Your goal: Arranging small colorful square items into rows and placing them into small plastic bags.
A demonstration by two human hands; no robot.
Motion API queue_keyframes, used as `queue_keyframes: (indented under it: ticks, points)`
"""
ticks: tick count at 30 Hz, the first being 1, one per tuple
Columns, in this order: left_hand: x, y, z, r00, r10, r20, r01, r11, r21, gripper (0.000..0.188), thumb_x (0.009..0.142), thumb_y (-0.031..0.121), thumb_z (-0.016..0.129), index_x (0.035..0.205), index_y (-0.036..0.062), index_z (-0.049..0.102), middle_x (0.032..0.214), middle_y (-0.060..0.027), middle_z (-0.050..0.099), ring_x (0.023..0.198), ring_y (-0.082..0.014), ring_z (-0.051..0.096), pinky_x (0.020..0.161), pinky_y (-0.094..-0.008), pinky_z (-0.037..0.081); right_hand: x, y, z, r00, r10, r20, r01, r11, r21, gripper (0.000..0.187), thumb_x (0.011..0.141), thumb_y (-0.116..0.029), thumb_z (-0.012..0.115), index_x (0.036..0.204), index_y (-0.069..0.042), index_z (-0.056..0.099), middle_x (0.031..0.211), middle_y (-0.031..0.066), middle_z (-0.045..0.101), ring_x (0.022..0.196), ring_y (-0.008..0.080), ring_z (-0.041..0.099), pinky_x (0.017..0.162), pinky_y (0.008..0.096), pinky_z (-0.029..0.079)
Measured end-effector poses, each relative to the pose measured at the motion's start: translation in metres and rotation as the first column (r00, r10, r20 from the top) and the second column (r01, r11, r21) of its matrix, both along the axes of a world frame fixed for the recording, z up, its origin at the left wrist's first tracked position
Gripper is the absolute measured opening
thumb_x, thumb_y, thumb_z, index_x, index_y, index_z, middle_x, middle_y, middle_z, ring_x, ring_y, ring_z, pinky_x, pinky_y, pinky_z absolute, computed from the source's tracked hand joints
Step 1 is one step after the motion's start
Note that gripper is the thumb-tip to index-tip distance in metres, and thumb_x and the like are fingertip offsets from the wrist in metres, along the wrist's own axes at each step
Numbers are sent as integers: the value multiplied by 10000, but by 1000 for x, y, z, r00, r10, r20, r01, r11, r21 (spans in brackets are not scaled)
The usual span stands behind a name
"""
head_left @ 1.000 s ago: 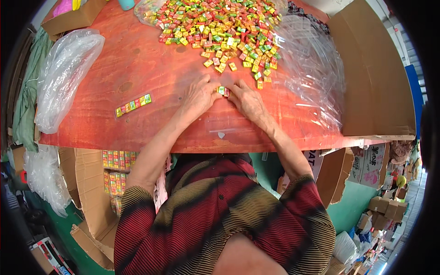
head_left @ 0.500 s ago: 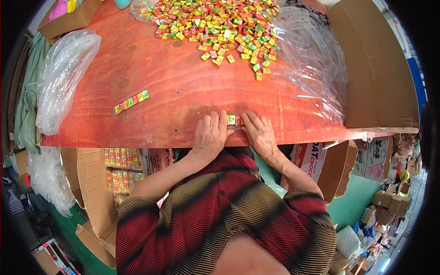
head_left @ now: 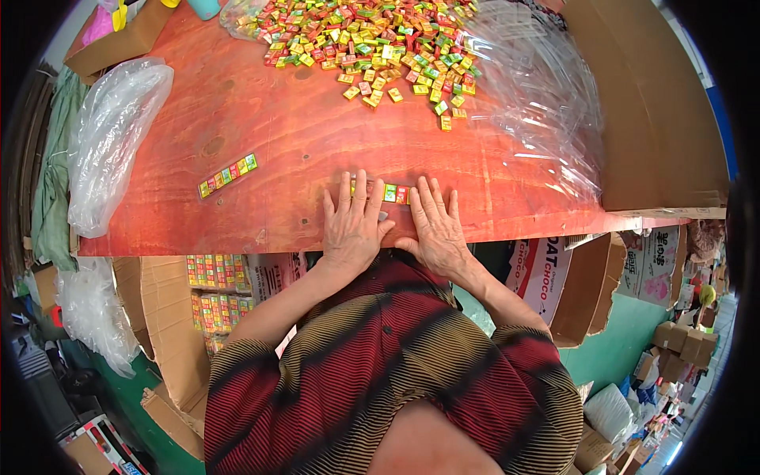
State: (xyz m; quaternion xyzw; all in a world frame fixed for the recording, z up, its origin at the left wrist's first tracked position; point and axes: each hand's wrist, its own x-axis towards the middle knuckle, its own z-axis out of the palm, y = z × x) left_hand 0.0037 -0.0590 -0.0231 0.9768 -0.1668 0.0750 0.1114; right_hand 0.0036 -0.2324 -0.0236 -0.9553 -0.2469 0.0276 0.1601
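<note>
L hand (head_left: 352, 233) over sm. box row (head_left: 393, 194), R hand (head_left: 438, 233) at R end, fingers straight (unclenched)

Green floor (head_left: 640, 323) below red table (head_left: 261, 103)

1 light-blue container (head_left: 204, 8); 1 green cloth (head_left: 52, 178) hanging left.

Head cam was the left of two side-by-side fisheyes, worn on the person's head. It looked steeply down past the striped shirt (head_left: 380, 340), facing forward over the red surface (head_left: 214, 111). Near range: left hand (head_left: 352, 233) and right hand (head_left: 438, 236) sat around mid-frame. Wide: caught green floor (head_left: 637, 324) both sides, bowed straight edges, went black toward the rims.
</note>
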Motion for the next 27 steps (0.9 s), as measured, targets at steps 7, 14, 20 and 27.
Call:
queue_keyframes:
  ticks: [7, 14, 20, 27]
  points:
    - [3, 11, -3, 994, -113, -12, 110, 985, -135, 588, 790, 350, 556, 1266, 49, 384, 1330, -193, 301, 1240, -371, 272, 951, -571, 239, 11, 27, 16, 988, 108, -112, -114, 992, -52, 725, 757, -457, 569, 1336, -111, 302, 1412, 148, 198, 1309, 346, 154, 1029, 553, 81]
    - [3, 34, 6, 995, 98, -17, -99, 994, -45, 607, 734, 320, 618, 1222, 23, 410, 1253, -210, 389, 1198, -386, 324, 926, -512, 276, 30, 18, 16, 966, 151, -209, -11, 835, 550, 374, 826, -210, 556, 1170, -72, 507, 1262, 119, 442, 1241, 322, 316, 1034, 491, 156]
    - [3, 110, -13, 908, 380, 177, -401, 910, 101, 534, 838, 317, 495, 1276, 39, 372, 1355, -199, 288, 1243, -386, 266, 960, -546, 231, 29, -32, 22, 851, -346, 395, 189, 903, 386, 375, 686, -63, 644, 1050, -77, 557, 1074, 137, 505, 1030, 319, 456, 902, 432, 337]
    - [26, 161, -14, 912, 407, 58, -410, 895, 173, 504, 884, 331, 417, 1325, 105, 324, 1388, -174, 245, 1271, -382, 217, 999, -554, 178, 25, -90, -4, 661, -656, 366, 715, 698, -41, 382, 777, -193, 569, 1129, -69, 487, 1147, 158, 467, 1070, 335, 433, 871, 467, 354]
